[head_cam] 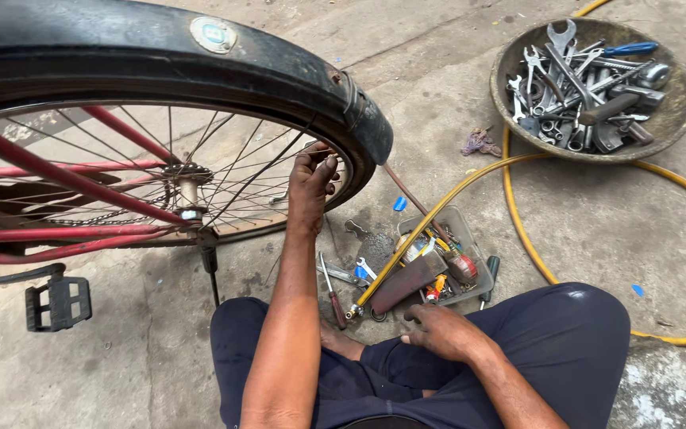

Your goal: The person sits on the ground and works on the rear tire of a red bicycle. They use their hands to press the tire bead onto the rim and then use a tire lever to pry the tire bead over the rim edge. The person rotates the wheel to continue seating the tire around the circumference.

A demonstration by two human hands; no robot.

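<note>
The person is sitting cross-legged on the concrete floor (160, 349), dark trousers (565, 334) filling the bottom of the view. The right hand (444, 330) is resting low in front of the knee, fingers loosely curled and holding nothing, its fingertips lying just beside the brass end of a yellow hose (533, 254). Next to that end a screwdriver (332, 290) with a dark red handle is lying on the floor, and a small spanner (365, 268) is lying near it. Just beyond, a shallow grey tray (470, 238) is holding a jumble of small tools and bits, with the hose crossing over it.

The left arm is reaching forward and up, and the left hand (311, 179) is pinching something small at the inner edge of the wheel (200, 171), between the spokes near the tyre; what the fingers are gripping is too small to tell. The wheel is standing upright at the left, close to the person, under a black mudguard (168, 56). The red frame (65, 179) is running off to the left, the chain is hanging near the hub, a black pedal (59, 302) is sitting low at the left, and a kickstand (211, 266) is touching the floor.

Farther off, the hose is looping across the floor at the right. At the top right, well apart from both hands, a round metal pan (668, 119) is holding a pile of wrenches (573, 79). A purple rag (479, 143) is lying just beside it.
</note>
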